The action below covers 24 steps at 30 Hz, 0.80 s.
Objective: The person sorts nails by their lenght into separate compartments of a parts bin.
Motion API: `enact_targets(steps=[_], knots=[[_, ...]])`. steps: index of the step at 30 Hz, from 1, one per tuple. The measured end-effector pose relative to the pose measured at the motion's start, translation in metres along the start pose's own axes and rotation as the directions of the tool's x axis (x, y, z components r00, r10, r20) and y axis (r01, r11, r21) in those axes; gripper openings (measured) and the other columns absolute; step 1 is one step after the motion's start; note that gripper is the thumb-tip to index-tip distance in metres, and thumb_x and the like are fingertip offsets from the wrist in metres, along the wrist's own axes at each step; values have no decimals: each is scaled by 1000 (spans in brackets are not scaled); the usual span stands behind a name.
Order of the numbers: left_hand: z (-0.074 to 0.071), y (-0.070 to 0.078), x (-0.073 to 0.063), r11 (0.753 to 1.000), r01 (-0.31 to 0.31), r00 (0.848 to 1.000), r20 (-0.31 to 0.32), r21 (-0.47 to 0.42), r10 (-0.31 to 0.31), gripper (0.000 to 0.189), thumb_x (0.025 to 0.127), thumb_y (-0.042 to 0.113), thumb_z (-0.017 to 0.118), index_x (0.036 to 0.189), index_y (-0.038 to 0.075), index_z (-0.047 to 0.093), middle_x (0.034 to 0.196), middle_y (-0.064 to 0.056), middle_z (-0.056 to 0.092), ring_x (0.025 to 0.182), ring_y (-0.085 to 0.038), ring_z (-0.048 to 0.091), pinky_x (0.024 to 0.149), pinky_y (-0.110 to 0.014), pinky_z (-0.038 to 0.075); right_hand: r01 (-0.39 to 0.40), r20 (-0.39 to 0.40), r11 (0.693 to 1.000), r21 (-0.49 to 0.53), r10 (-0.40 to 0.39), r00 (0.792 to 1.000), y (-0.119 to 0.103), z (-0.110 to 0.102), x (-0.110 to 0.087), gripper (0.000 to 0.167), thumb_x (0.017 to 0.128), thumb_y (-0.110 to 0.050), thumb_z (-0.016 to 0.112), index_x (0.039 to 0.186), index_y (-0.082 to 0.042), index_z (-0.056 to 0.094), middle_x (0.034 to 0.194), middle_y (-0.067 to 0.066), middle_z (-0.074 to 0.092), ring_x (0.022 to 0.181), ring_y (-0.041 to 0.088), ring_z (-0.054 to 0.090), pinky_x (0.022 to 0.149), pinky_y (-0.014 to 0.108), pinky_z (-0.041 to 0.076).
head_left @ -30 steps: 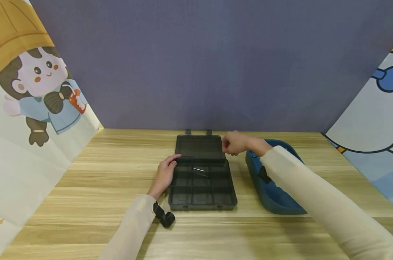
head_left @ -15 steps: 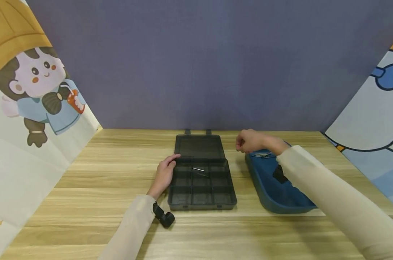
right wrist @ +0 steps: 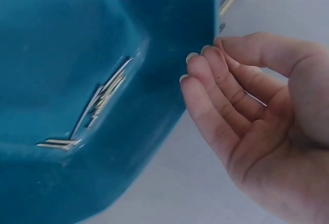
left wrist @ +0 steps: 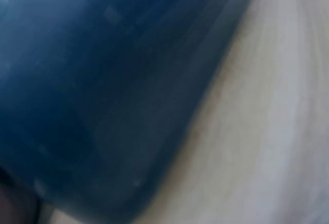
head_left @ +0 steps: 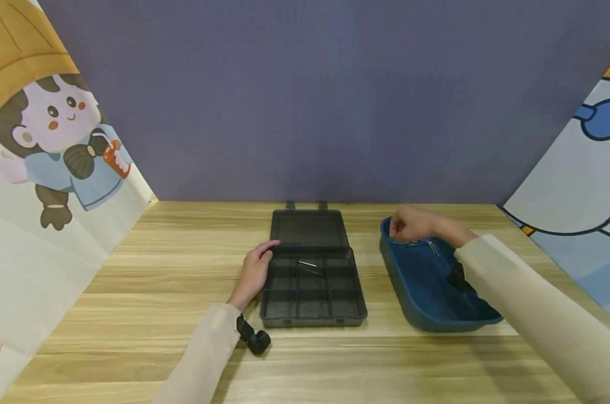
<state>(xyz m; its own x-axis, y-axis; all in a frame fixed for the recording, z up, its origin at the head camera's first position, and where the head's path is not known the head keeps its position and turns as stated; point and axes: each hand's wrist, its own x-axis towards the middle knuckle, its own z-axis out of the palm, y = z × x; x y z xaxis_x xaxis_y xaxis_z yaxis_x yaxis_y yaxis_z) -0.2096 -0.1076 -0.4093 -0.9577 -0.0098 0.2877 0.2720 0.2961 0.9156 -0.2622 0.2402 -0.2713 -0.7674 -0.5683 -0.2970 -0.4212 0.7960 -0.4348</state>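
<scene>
A dark translucent compartment box [head_left: 313, 300] lies with its lid [head_left: 309, 227] folded back. One thin silver metal rod [head_left: 307, 264] lies in its middle column, near the back. My left hand [head_left: 256, 266] rests against the box's left side, index finger stretched along the lid hinge. My right hand [head_left: 413, 223] is over the far left corner of the blue tray [head_left: 411, 297], fingers loosely bent. In the right wrist view nothing shows between thumb and fingers. Several slim metal rods [right wrist: 105, 93], some ridged, lie against the tray's inner wall.
The tray stands on the wooden table [head_left: 184, 286], right of the box. A purple-grey panel [head_left: 305, 101] rises behind; printed cloths flank both sides. A black camera [head_left: 254, 339] sits at the left wrist. The left wrist view shows a blurred dark blue surface [left wrist: 103, 95].
My right hand has moved right, from beside the box's lid to over the tray's far corner. The left hand, box and rod in it have stayed put.
</scene>
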Motion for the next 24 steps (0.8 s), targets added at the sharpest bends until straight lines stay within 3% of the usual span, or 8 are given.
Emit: enact_targets(steps=[3, 9, 16, 24], knots=[[0, -1, 0, 1000, 0, 1000, -3, 8, 0, 33, 94, -2, 41, 121, -8, 60, 131, -26, 55, 130, -38, 45, 111, -50, 32, -11, 1, 1000, 5, 11, 1000, 8, 2, -3, 18, 88, 1, 50, 99, 8, 62, 66, 4, 56, 56, 11, 44, 56, 27, 41], [0, 0, 0, 1000, 17, 1000, 6, 17, -18, 33, 95, -1, 41, 122, -7, 59, 133, -25, 54, 131, -37, 44, 111, -50, 32, -31, -3, 1000, 2, 31, 1000, 23, 7, -7, 16, 86, 2, 53, 99, 7, 61, 80, 8, 61, 64, 13, 48, 58, 28, 42], [0, 2, 0, 1000, 23, 1000, 10, 6, -23, 34, 96, -1, 40, 123, -7, 58, 134, -25, 53, 133, -36, 42, 113, -48, 31, -78, -45, 994, -74, 75, 996, 38, 14, -7, 19, 82, 0, 58, 100, 4, 61, 89, 11, 64, 73, 16, 54, 63, 30, 47], [0, 1, 0, 1000, 27, 1000, 7, 5, -27, 34, 96, 0, 40, 123, -7, 59, 135, -25, 53, 134, -36, 41, 113, -48, 30, -116, -73, 982, -149, 106, 992, 53, 20, -4, 33, 77, -2, 67, 108, 5, 60, 103, 21, 62, 93, 33, 59, 74, 43, 51]])
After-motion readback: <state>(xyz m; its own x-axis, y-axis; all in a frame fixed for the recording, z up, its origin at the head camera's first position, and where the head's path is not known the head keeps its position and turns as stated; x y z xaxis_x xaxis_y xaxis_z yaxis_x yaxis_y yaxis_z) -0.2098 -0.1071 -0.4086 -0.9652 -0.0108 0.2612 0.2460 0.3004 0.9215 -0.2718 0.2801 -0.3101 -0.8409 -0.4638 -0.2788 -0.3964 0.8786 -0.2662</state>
